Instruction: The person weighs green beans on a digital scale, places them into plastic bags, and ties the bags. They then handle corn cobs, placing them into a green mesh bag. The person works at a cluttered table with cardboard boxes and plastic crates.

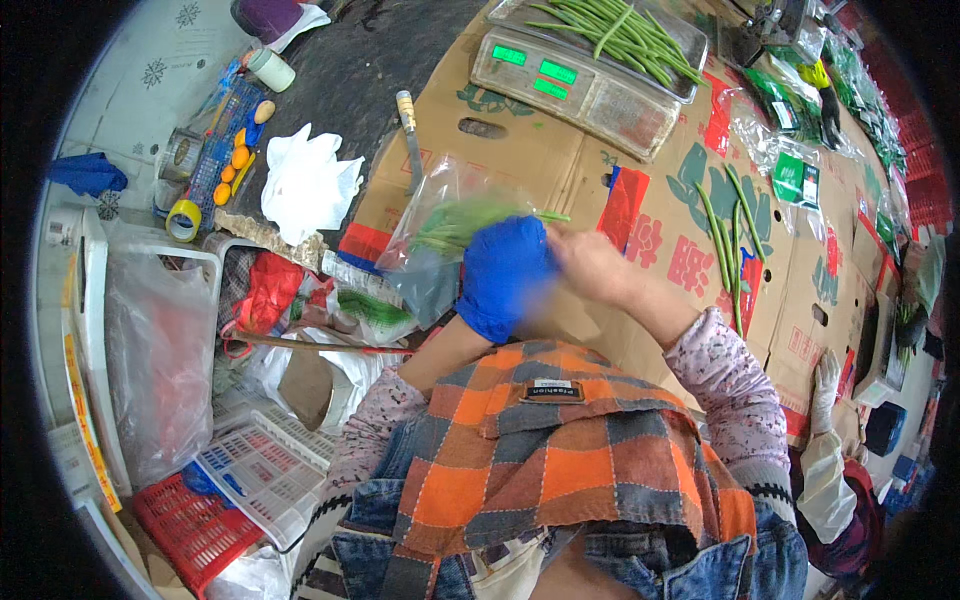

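Observation:
My left hand (506, 281), in a blue glove, is closed around the mouth end of a clear plastic bag (420, 259). Inside lie green beans (446, 229), blurred by motion, and a bean tip (555, 216) pokes out past the glove. My bare right hand (592, 262) meets the glove with curled fingers; what they pinch is hidden. Beyond both hands stands a weighing scale (577, 94) with lit green displays. Its metal tray (517, 11) carries a heap of loose green beans (622, 34). Several more long beans (724, 240) lie on the cardboard to the right.
Flattened printed cardboard (555, 161) covers the table. A knife (410, 139) and crumpled white plastic (307, 184) lie at left, near a blue basket (214, 157). Packaged goods (795, 176) line the right. A person's white-gloved hand (825, 390) rests at the lower right.

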`<state>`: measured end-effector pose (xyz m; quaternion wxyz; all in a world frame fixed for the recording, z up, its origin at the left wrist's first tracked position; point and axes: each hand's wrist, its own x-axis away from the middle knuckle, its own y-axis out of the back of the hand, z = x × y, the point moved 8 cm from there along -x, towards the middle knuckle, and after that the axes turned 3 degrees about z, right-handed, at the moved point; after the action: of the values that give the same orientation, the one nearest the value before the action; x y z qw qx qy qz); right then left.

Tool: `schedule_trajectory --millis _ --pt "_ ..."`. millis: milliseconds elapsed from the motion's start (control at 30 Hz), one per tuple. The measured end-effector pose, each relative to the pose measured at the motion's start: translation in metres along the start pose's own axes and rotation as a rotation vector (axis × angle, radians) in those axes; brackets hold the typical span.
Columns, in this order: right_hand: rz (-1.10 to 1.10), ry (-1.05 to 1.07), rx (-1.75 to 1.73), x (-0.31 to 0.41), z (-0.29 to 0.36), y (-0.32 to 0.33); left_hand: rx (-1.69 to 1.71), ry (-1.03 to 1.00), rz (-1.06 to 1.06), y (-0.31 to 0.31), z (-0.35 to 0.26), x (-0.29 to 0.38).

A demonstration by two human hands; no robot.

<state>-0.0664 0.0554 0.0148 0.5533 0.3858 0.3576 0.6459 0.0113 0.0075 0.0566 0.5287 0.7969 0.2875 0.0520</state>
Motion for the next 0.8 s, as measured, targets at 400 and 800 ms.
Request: schedule_trajectory --millis 400,800 --pt "-0.28 0.083 -0.208 -0.035 0.009 0.018 0.253 0.094 -0.168 -0.004 0.03 0.016" --pt "-0.808 -1.162 0.184 0.299 -0.139 0.023 0.535 0.061 -0.136 -0.022 0.039 0.007"
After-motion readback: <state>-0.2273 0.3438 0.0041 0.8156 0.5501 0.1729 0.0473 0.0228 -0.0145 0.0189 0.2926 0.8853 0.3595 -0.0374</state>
